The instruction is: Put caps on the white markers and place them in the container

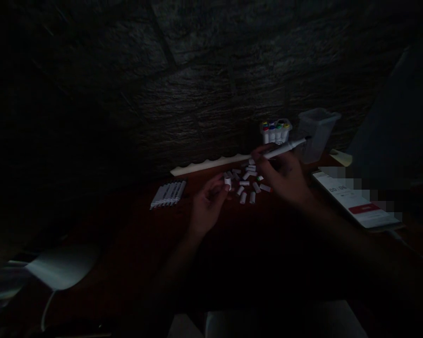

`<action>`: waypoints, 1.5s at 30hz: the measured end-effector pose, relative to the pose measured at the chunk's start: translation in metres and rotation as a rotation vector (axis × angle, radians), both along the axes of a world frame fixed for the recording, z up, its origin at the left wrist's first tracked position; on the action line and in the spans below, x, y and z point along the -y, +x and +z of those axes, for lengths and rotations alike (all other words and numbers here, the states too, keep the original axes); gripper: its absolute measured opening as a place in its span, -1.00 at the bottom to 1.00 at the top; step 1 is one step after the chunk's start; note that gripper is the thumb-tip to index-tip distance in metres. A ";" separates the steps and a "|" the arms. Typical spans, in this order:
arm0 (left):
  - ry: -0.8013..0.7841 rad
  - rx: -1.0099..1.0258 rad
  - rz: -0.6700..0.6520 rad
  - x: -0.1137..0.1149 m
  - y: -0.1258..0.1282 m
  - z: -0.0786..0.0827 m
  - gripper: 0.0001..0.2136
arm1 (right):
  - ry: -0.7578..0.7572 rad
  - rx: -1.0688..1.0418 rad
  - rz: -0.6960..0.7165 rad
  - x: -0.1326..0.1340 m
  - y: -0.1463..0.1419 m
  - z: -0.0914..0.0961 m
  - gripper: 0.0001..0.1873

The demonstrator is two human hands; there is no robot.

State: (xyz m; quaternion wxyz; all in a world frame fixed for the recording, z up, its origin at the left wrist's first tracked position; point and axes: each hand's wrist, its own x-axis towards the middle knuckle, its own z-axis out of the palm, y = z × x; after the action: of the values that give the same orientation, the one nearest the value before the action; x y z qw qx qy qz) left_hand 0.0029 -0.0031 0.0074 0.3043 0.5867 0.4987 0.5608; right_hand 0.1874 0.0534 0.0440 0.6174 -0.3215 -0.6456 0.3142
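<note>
Between the fingertips of my left hand [207, 204] is a white marker cap [227, 181]. My right hand [284, 173] grips a white marker [280, 150] that slants up to the right, its dark tip bare at the far end. Loose white marker caps [244, 183], several of them, lie scattered on the dark reddish table between and behind my hands. Left of my left hand, several white markers [168, 193] lie side by side in a row. The scene is dim, so the cap colours are hard to make out.
Behind my right hand stands a clear holder of markers [277, 131] with coloured ends, beside a clear plastic bin [317, 134]. A wavy pale strip [207, 164] runs along the wall. A lit phone or tablet [356, 197] lies right; a white corded object [65, 267] sits left.
</note>
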 end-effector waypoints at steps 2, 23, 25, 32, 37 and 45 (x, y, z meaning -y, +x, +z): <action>0.006 0.011 -0.019 0.001 0.002 0.000 -0.72 | 0.004 0.024 0.057 0.004 -0.002 0.000 -0.81; 0.042 -0.026 -0.036 0.005 0.005 -0.003 -0.77 | 0.117 0.203 0.149 0.007 -0.002 -0.006 -0.82; 0.047 -0.041 -0.039 0.005 0.005 -0.002 -0.77 | 0.141 0.236 0.141 0.006 -0.003 -0.007 -0.81; 0.084 -0.087 -0.025 0.003 0.002 -0.002 -0.80 | 0.200 0.311 0.179 0.006 -0.003 -0.013 -0.84; 0.082 -0.079 -0.009 0.002 0.001 -0.003 -0.82 | 0.212 0.389 0.200 0.010 -0.005 -0.015 -0.84; 0.085 0.004 -0.032 0.006 0.008 -0.001 -0.83 | 0.262 0.417 -0.242 -0.020 0.016 -0.015 -0.81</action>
State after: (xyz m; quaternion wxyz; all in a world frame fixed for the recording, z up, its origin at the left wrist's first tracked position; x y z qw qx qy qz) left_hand 0.0113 -0.0091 0.0063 0.2889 0.6058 0.4644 0.5779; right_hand 0.2032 0.0736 0.0295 0.5404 -0.3716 -0.7508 0.0791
